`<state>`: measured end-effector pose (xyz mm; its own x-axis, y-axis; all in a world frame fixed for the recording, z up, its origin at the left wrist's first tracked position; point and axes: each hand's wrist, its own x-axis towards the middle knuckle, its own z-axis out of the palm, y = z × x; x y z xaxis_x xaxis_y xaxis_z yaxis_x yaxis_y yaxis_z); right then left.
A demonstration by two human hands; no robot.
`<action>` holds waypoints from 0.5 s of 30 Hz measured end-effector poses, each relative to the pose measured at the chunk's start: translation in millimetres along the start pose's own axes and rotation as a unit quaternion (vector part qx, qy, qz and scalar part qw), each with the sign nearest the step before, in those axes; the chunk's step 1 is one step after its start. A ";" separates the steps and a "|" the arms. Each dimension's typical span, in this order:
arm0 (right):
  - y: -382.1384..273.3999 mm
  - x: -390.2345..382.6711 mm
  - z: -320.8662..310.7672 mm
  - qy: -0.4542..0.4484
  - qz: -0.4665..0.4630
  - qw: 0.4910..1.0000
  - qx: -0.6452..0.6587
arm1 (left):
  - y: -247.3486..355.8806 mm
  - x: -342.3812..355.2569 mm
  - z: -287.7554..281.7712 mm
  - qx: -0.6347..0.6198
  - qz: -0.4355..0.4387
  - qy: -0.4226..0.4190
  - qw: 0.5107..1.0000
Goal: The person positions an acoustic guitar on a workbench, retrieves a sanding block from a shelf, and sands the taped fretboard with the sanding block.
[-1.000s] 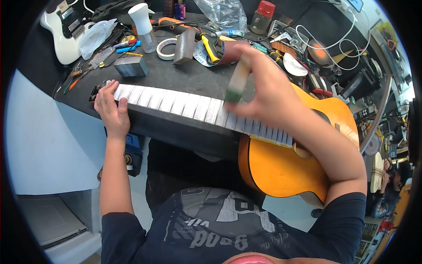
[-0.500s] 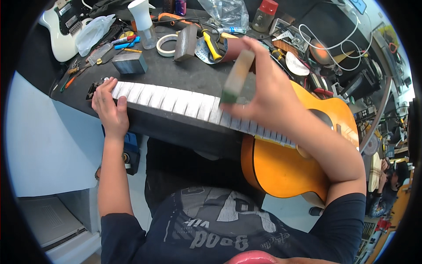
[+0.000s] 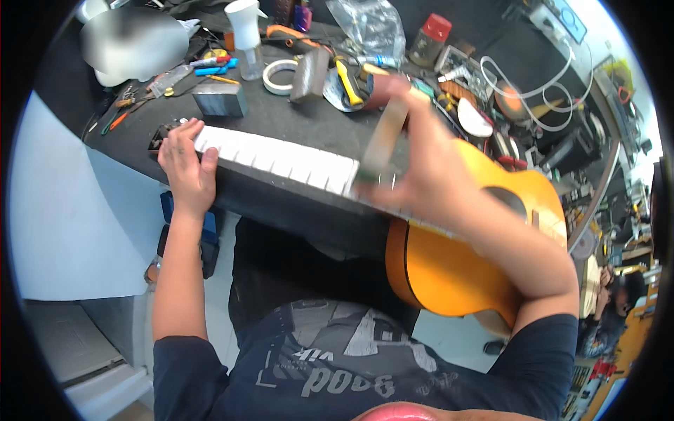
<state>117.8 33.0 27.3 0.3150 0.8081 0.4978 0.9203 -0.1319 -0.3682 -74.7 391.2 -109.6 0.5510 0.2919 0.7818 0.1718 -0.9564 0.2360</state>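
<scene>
An orange acoustic guitar (image 3: 449,270) lies face up along the bench edge, its body to the right. Its neck (image 3: 281,158) points left, with white covering between the frets. At the headstock end, my left hand (image 3: 186,165) grips the neck, fingers over it and thumb on the near side. My right hand (image 3: 435,168), smeared by motion, is over the neck near the body. Between its thumb and fingers is a long rectangular block (image 3: 382,144), brownish with a dark green lower end, tilted with that end close to the frets. Whether it touches them I cannot tell.
Behind the neck lie a grey metal block (image 3: 220,100), a second grey block (image 3: 309,76), a tape roll (image 3: 269,77) and a yellow-handled tool (image 3: 347,83). A white spray bottle (image 3: 246,35) stands among them. Cables and tools crowd the right; a person (image 3: 621,298) sits far right.
The whole view has shifted slightly, moving the bench things right and down. My right hand keeps the block over the neck, more blurred now. My left hand stays at the headstock end.
</scene>
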 end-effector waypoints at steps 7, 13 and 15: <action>-16.6 15.9 6.6 -0.023 0.103 0.994 -0.027 | 5.2 0.1 -0.7 0.003 -0.017 0.005 1.000; -3.0 27.7 8.6 0.007 0.055 0.998 -0.019 | 4.7 6.9 1.2 0.004 -0.024 0.009 1.000; -44.5 -8.3 9.6 -0.059 -0.007 0.998 0.026 | 9.2 -4.0 3.9 0.003 -0.018 -0.002 1.000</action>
<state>72.0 37.6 32.0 0.2707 0.8715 0.4089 0.9103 -0.0935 -0.4033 -72.2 381.3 -112.8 0.5474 0.3267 0.7705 0.1968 -0.9451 0.2609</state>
